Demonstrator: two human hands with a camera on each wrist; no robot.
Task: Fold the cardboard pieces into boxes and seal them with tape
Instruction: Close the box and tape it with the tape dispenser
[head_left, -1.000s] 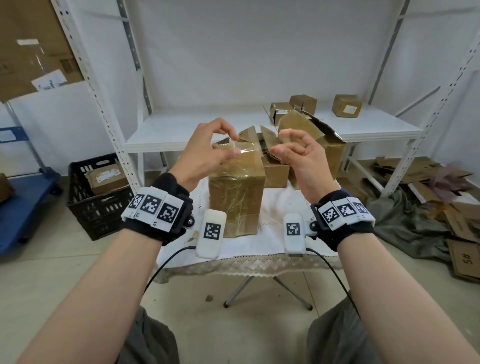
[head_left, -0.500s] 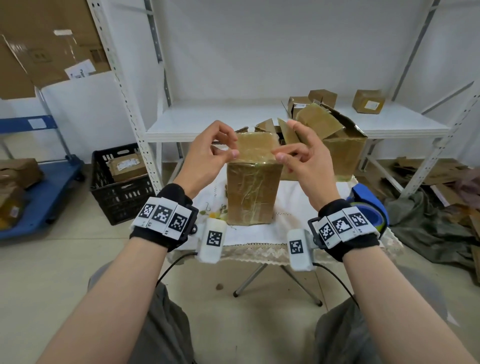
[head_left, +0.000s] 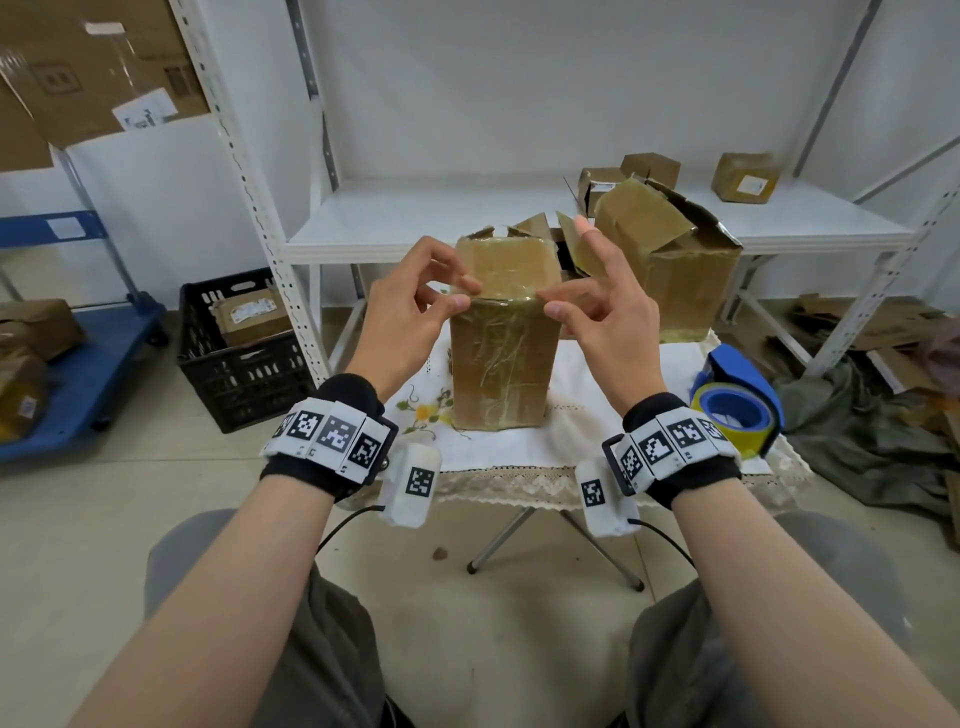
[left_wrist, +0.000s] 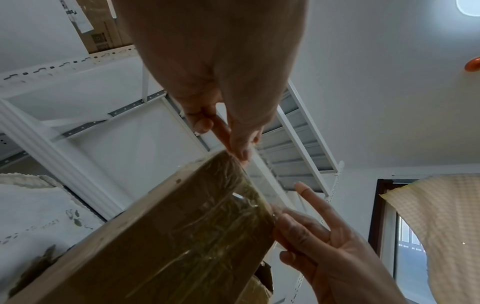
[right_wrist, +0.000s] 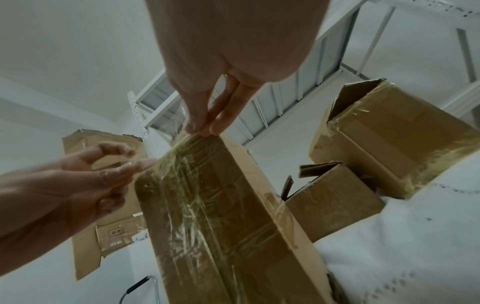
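A tall brown cardboard box (head_left: 501, 358), wrapped in clear tape, stands upright on the white-clothed table (head_left: 519, 447). A strip of clear tape (head_left: 506, 297) stretches across the box's top front edge. My left hand (head_left: 464, 294) pinches its left end at the box's corner, and my right hand (head_left: 549, 304) pinches the right end with the other fingers spread. The left wrist view shows the strip (left_wrist: 262, 181) taut over the box (left_wrist: 182, 236) edge. In the right wrist view my right hand's fingertips (right_wrist: 202, 127) sit at the box (right_wrist: 221, 216) corner.
A blue tape dispenser (head_left: 737, 400) lies on the table at my right. A larger open box (head_left: 675, 275) stands behind, with small boxes (head_left: 745, 176) on the white shelf. A black crate (head_left: 244, 353) and blue cart (head_left: 78, 364) sit left; cardboard scraps (head_left: 883, 332) lie right.
Both hands have brought the tape strip down from above the box to its top front edge, and the strip now spans the box's full width.
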